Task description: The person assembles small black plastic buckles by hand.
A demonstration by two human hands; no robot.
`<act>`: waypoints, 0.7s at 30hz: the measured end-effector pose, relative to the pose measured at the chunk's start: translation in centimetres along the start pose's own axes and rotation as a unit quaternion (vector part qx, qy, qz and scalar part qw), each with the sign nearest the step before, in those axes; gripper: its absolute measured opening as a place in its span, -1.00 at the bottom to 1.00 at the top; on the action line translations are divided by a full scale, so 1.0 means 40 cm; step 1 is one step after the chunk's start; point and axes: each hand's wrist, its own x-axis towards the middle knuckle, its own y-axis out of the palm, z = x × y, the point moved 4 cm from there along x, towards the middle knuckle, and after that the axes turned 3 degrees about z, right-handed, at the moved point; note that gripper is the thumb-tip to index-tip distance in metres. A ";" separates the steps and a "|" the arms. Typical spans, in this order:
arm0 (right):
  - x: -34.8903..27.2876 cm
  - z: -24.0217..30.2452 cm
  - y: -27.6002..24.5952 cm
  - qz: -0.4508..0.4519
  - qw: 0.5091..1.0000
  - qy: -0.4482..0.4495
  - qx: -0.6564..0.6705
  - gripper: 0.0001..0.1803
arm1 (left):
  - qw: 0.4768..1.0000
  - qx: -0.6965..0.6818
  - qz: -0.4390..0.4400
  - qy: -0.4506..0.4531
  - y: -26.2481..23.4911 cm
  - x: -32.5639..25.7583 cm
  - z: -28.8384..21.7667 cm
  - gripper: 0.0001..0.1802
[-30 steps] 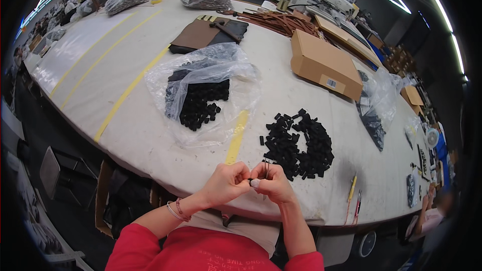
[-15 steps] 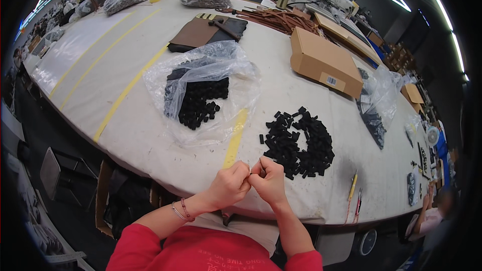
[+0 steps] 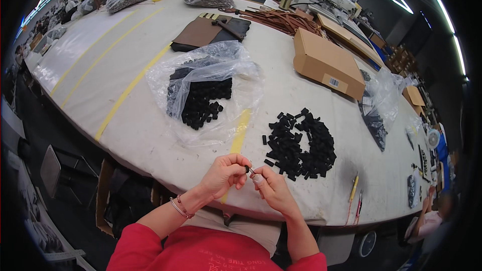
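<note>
Black and stubby, a small piece [image 3: 247, 169] is resting in the left hand's [image 3: 223, 174] fingertips, at twelve o'clock from the person's body, over the near edge of the table [image 3: 130, 145]. The right hand [image 3: 273, 189] is pinching a slim metallic tool [image 3: 252, 171] against it, both hands almost meeting. From them, a black pile [image 3: 320, 145] is lying at two o'clock, a clear bag [image 3: 233, 65] at eleven. I'm judging the step as working the piece with the tool; next is probably needing a steady left pinch and careful right-hand aim.
</note>
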 end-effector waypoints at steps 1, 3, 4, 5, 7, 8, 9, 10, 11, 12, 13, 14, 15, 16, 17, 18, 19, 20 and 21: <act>-0.002 -0.002 0.002 -0.004 1.000 0.022 0.021 -0.82 | 1.000 0.000 0.000 0.000 0.003 -0.002 -0.004 -0.86; -0.003 -0.010 0.004 -0.008 0.998 0.044 0.043 -0.82 | 1.000 0.010 0.002 -0.024 0.009 -0.007 -0.013 -0.90; -0.002 -0.012 0.002 -0.011 0.999 0.026 0.030 -0.82 | 1.000 0.011 0.003 -0.025 0.008 -0.007 -0.013 -0.90; 0.000 -0.011 0.002 -0.013 1.000 0.007 0.016 -0.82 | 0.999 0.016 0.005 -0.027 0.007 -0.008 -0.014 -0.90; 0.000 -0.003 0.000 -0.001 0.999 0.016 0.031 -0.82 | 0.999 0.021 0.006 -0.030 0.000 -0.008 -0.012 -0.90; -0.001 0.000 0.001 0.009 0.999 0.025 0.044 -0.82 | 0.999 0.008 0.016 -0.027 -0.003 -0.006 -0.010 -0.89; -0.001 -0.003 0.001 0.009 0.999 0.025 0.044 -0.82 | 0.999 -0.005 0.027 -0.025 -0.005 -0.004 -0.007 -0.88; 0.000 -0.006 0.003 0.013 0.999 0.022 0.048 -0.82 | 0.999 -0.005 0.027 -0.025 -0.006 -0.004 -0.005 -0.88; 0.001 -0.008 0.005 0.017 0.998 0.018 0.052 -0.82 | 0.999 -0.014 0.027 -0.024 -0.007 -0.004 -0.003 -0.88; 0.001 -0.007 0.005 0.017 0.998 0.018 0.052 -0.82 | 0.999 -0.023 0.027 -0.024 -0.008 -0.004 -0.001 -0.87; 0.001 -0.006 0.006 0.024 0.999 0.016 0.045 -0.81 | 0.999 -0.023 0.027 -0.025 -0.007 -0.003 0.000 -0.87; 0.002 -0.004 0.008 0.032 0.999 0.015 0.037 -0.80 | 0.999 -0.026 0.025 -0.027 -0.008 -0.002 0.000 -0.87; 0.001 -0.004 0.007 0.031 0.999 0.015 0.038 -0.80 | 0.999 -0.029 0.023 -0.030 -0.008 -0.001 0.001 -0.87; 0.001 -0.004 0.006 0.035 0.999 0.018 0.030 -0.80 | 0.999 -0.029 0.023 -0.030 -0.009 -0.001 0.002 -0.87; 0.000 -0.005 0.006 0.038 0.999 0.022 0.023 -0.81 | 0.999 -0.015 0.020 -0.038 -0.011 0.000 0.005 -0.87; -0.001 -0.006 0.007 0.038 0.999 0.022 0.023 -0.81 | 0.999 -0.002 0.018 -0.046 -0.012 0.001 0.008 -0.87; -0.002 -0.002 0.011 0.050 0.999 -0.004 0.008 -0.81 | 0.999 -0.002 0.018 -0.046 -0.011 0.001 0.007 -0.87; -0.003 0.001 0.015 0.063 0.998 -0.030 -0.006 -0.81 | 0.998 -0.001 0.020 -0.057 -0.010 0.003 0.006 -0.87; -0.003 0.006 0.008 0.063 0.998 -0.030 -0.006 -0.81 | 0.997 -0.001 0.022 -0.068 -0.010 0.004 0.005 -0.87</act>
